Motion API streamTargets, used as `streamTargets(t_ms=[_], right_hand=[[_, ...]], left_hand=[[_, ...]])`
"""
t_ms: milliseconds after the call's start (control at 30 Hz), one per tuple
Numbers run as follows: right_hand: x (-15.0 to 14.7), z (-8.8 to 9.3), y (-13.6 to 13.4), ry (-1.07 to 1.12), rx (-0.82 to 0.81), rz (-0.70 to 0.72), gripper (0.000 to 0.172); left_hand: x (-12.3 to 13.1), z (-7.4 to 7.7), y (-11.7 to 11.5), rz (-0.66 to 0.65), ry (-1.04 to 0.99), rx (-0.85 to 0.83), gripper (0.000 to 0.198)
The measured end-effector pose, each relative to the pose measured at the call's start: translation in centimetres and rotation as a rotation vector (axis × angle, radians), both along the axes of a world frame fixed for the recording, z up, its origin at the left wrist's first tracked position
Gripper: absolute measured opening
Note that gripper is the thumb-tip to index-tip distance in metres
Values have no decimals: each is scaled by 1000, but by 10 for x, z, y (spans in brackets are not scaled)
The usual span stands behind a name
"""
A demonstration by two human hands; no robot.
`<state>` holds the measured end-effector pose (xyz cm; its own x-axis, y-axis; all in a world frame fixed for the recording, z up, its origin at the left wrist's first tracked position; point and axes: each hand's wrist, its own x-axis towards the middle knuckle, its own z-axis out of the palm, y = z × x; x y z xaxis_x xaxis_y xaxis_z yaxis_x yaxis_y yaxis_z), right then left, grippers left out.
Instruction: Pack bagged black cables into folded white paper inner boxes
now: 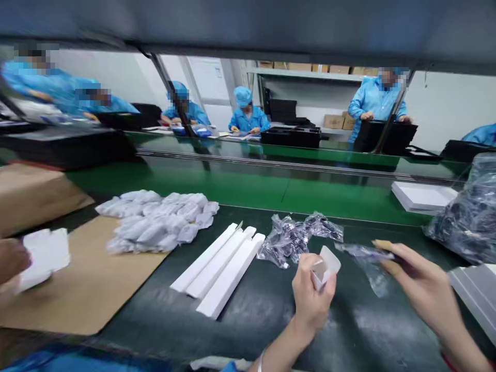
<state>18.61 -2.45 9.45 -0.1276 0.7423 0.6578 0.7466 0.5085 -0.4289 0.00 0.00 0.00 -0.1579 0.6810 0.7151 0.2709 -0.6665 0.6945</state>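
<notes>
My left hand (310, 297) is closed around a narrow white box (320, 273); its end faces up with the flap open. To the right, my right hand (420, 284) pinches a clear plastic bag (366, 256) with something dark inside, held above the dark work surface and apart from the box. Several more bagged dark items (289, 240) lie in a heap beyond my left hand. Further left, three long white boxes (220, 271) rest side by side. What exactly the bags contain cannot be made out.
White wrapped bundles (158, 219) sit on brown cardboard (93, 279). A co-worker's hand (13, 263) holds a white piece at far left. Beyond runs a green conveyor belt (194, 181). At right are a large plastic bag (468, 217), white trays (424, 196) and white boxes (476, 294).
</notes>
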Motion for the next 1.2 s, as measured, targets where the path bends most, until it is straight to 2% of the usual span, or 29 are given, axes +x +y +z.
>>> streamTargets(t_ms=[100, 200, 367, 433, 533, 633, 733, 833, 967, 1100, 1200], right_hand=[[2, 13, -39, -197, 72, 71, 30], [-5, 18, -57, -425, 113, 79, 41], [-34, 22, -43, -680, 201, -2, 50], [-49, 26, -35, -742, 250, -4, 46], [-65, 31, -26, -796, 290, 14, 39], [-69, 27, -22, -746, 293, 69, 42], [-64, 14, -21, -479, 388, 55, 37], [-60, 1, -23, -246, 523, 64, 40], [-65, -10, -21, -270, 528, -16, 27], [-77, -9, -17, -267, 448, -106, 15], [-88, -9, -17, -263, 438, -145, 12]], left_hand=[[7, -3, -2, -77, -32, 41, 17], [8, -3, -2, -115, -18, 61, 24], [5, 2, -3, -108, 82, 89, 26], [7, 2, -4, -107, 127, 131, 27], [11, -1, -5, -80, 148, 184, 39], [11, -5, -5, 13, 112, 150, 48], [5, -7, -4, 56, 91, 80, 47], [0, -7, -2, 62, 92, 29, 44], [-2, -6, 0, 51, 92, 13, 45], [0, -3, -3, 9, 126, 118, 40], [2, -5, -5, 63, 135, 128, 35]])
